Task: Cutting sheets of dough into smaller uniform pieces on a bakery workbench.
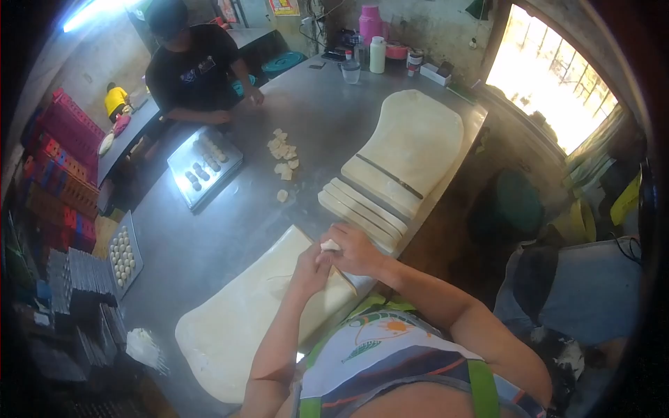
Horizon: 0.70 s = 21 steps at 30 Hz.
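Observation:
Above the near edge of the metal table, my left hand and my right hand are closed together around a small piece of dough. The dough pokes out pale between the fingers; the rest is hidden. Under and left of my hands lies a large, thick dough sheet with a straight cut end. Just beyond my right hand are several long dough strips side by side. A second dough sheet stretches behind them, crossed by a dark narrow band. Torn dough pieces lie in a loose row farther off.
Across the table a person in a black shirt stands by a tray of dough balls. Another tray of balls sits at the left edge. Bottles and a pink jug stand at the far end. Stacked crates rise at left.

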### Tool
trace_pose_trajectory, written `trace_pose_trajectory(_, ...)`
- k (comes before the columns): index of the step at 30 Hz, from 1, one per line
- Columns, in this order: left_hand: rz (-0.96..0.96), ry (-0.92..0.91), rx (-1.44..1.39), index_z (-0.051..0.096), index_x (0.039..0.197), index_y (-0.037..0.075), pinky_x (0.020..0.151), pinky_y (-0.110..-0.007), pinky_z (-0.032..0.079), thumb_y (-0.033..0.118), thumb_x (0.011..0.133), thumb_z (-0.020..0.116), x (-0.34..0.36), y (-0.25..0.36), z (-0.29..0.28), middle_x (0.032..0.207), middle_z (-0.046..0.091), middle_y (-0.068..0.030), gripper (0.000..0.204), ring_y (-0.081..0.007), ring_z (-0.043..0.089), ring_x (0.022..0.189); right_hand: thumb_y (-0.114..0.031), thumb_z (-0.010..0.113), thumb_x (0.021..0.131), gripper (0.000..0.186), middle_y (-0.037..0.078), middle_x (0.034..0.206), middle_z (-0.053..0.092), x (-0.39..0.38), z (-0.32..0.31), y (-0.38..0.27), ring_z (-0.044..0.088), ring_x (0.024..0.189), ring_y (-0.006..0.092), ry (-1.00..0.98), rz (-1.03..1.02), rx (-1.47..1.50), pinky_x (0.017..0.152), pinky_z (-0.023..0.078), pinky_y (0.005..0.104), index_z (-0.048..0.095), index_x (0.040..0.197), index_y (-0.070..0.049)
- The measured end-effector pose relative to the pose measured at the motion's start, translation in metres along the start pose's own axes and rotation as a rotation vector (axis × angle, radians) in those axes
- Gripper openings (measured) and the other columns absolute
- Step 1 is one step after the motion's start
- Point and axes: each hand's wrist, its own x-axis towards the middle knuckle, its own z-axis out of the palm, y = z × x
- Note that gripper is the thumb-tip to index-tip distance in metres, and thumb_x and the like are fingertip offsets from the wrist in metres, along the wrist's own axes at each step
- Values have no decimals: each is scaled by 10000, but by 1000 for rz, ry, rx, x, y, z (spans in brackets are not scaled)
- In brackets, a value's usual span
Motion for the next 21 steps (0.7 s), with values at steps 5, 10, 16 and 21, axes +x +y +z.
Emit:
trace_pose_trajectory(5,-28,-62,247,649,1008,35,753,-403,512,21,865,567,-22,-22,22,878,675,-158,165,-346,661,840,-281,754,787,276,179,786,636,-32,27,46,637,763,362,-108,232,-152,667,504,447,632,907,-65)
trace_pose_trajectory(10,297,-86,127,654,1126,82,843,-419,520,-6,780,609,-37,16,43,1031,676,-152,360,-351,662,922,-398,710,817,489,204,1011,668,-48,24,119,642,956,395,-526,444,-259,831,496,506,630,1188,-90)
trace_pose_trajectory(16,63,199,262,297,1514,85,975,-314,486,-110,803,595,-27,-27,14,1375,486,-115,795,-249,527,1238,-363,725,822,481,160,1029,653,-7,6,51,643,928,350,-396,104,92,815,508,448,620,1197,-80)
trace_pose_trajectory(21,228,259,266,447,1402,38,967,-368,479,-96,747,567,-12,-54,5,1308,561,-179,680,-333,526,1277,-292,756,787,385,140,955,652,4,6,29,645,855,356,-353,-14,331,770,512,442,643,1099,-96)
